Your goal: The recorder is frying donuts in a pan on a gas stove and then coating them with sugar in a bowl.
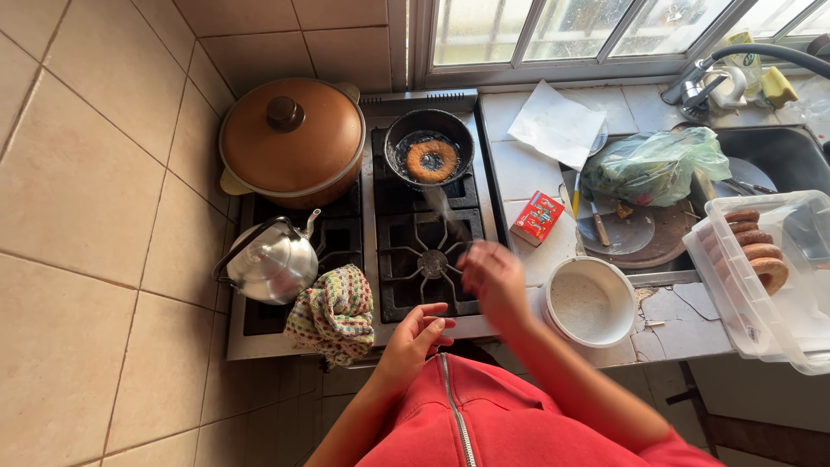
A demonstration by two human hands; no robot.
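Observation:
A brown doughnut (431, 160) fries in oil in a small black pan (399, 131) on the stove's back right burner. My right hand (491, 275) is blurred over the front right burner, and a thin stick (448, 214) in it points up toward the pan. My left hand (417, 335) hovers at the stove's front edge, fingers apart, holding nothing. A white bowl of sugar (590, 303) sits just right of my right hand.
A large brown lidded pot (291, 138), a steel kettle (270, 259) and a crocheted cloth (335, 313) occupy the stove's left side. A clear tub of doughnuts (761, 251), a red box (537, 218), a plastic bag (653, 164) and a sink are on the right.

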